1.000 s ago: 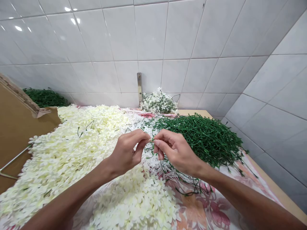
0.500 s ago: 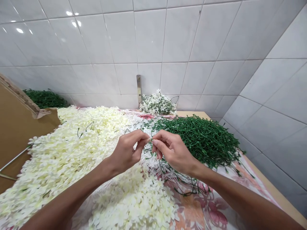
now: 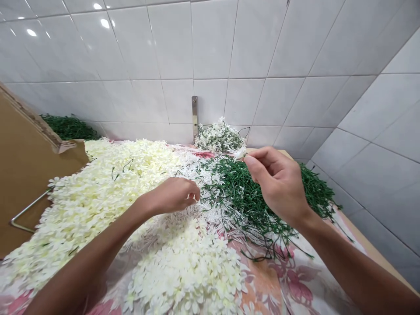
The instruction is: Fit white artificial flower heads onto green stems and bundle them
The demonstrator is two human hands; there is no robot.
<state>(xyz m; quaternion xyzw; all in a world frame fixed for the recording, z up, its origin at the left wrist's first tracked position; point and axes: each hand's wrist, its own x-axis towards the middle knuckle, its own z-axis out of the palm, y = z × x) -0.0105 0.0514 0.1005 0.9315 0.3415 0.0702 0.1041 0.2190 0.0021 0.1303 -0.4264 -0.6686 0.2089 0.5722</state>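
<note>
My right hand (image 3: pixel 278 183) is raised above the heap of green plastic stems (image 3: pixel 243 179). Thumb and forefinger pinch a small white artificial flower (image 3: pixel 239 152), slightly blurred, just in front of a bunch of white flowers on green stems (image 3: pixel 219 136). Lower and to the left, my left hand (image 3: pixel 173 192) has its fingers curled over the white stringy pieces (image 3: pixel 210 199); its fingertips are mostly hidden, so what they hold cannot be made out. Loose cream-white petal blossoms (image 3: pixel 187 267) lie in a pile below it, and a wider spread of them (image 3: pixel 108 188) covers the left side.
A cardboard box (image 3: pixel 33 175) stands at the left, with a bent metal rod (image 3: pixel 29 208) beside it. Behind it lies another green stem heap (image 3: pixel 68 127). A floral cloth (image 3: pixel 292 280) covers the table against the tiled wall (image 3: pixel 210 43), which carries a metal bracket (image 3: pixel 194 116).
My hands have come apart. The right one has moved up and right with the white flower; the left has curled over and stays near the white pieces. The view has shifted slightly.
</note>
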